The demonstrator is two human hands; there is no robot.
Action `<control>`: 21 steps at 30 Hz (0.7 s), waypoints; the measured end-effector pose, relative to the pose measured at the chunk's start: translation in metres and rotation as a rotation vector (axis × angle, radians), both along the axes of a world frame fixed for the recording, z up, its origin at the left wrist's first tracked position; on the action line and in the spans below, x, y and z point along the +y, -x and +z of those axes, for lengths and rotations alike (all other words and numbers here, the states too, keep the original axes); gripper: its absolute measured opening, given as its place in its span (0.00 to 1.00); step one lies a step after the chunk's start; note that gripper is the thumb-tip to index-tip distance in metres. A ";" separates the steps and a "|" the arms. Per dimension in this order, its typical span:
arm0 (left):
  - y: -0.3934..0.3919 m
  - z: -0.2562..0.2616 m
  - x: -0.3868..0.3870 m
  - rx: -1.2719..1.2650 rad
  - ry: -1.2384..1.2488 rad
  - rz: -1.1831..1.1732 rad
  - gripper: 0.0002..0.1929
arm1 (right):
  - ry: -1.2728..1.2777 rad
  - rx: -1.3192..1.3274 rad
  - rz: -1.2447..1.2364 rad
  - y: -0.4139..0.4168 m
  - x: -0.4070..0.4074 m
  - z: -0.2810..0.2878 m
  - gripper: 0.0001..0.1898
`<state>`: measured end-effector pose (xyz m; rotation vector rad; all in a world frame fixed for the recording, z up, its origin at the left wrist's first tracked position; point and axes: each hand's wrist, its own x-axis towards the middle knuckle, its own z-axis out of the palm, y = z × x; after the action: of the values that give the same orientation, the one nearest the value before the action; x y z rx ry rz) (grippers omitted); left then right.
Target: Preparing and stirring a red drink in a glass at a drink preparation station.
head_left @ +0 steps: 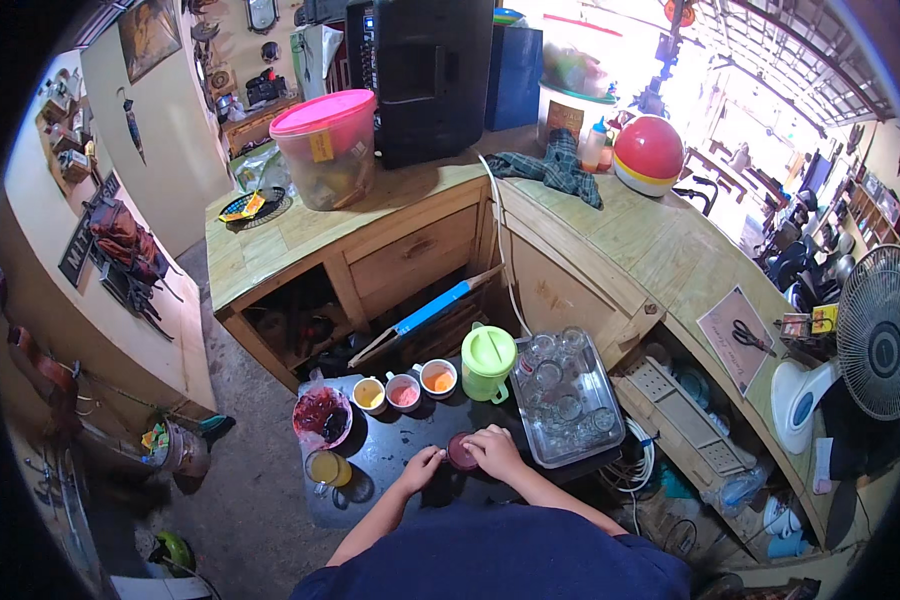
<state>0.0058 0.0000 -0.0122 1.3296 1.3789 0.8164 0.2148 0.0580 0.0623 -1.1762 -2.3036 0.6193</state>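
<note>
A small round dark-red item [461, 452], perhaps a cup or lid, is between my hands at the near edge of a dark table [390, 450]. My right hand [495, 451] holds it from above, fingers at its rim. My left hand [423, 469] touches its left side with closed fingertips; its exact grip is too small to tell. Beyond them stand three white cups with yellow [370, 394], pink [403, 392] and orange [439, 378] contents. A bowl of dark-red stuff [322, 418] and a glass mug of yellow liquid [328, 469] are on the left.
A green lidded pitcher [487, 360] and a metal tray [562, 454] of glass mugs stand on the right. Behind is an L-shaped wooden counter [592, 225] with a pink-lidded tub [322, 150] and a black loudspeaker [427, 82]. A fan [881, 334] and scissors [751, 337] are at far right.
</note>
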 end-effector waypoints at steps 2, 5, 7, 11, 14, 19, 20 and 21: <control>-0.001 0.001 -0.001 -0.002 0.011 -0.003 0.16 | 0.009 0.099 -0.001 0.002 -0.001 0.001 0.08; 0.002 -0.003 -0.003 -0.020 0.029 0.013 0.16 | -0.095 0.032 -0.058 0.005 0.000 0.011 0.08; 0.000 -0.003 -0.002 -0.040 0.036 0.017 0.16 | -0.090 -0.025 -0.044 0.002 0.001 0.009 0.08; -0.001 0.000 0.000 -0.016 0.030 -0.008 0.15 | -0.021 0.077 0.020 0.000 0.003 -0.007 0.07; 0.000 0.001 -0.001 -0.004 0.024 -0.006 0.16 | -0.069 0.066 -0.022 0.005 0.001 0.004 0.08; 0.000 0.006 -0.002 -0.006 0.046 -0.005 0.16 | -0.081 -0.052 -0.032 0.004 -0.001 0.004 0.07; -0.001 0.008 0.000 0.013 0.028 -0.013 0.16 | -0.030 -0.055 -0.026 0.004 -0.001 0.002 0.07; 0.000 0.007 0.000 0.032 0.011 -0.019 0.16 | -0.030 -0.055 -0.026 0.004 -0.001 0.002 0.07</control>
<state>0.0060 -0.0004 -0.0047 1.3507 1.3918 0.7763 0.2108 0.0569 0.0645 -1.2212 -2.3312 0.5479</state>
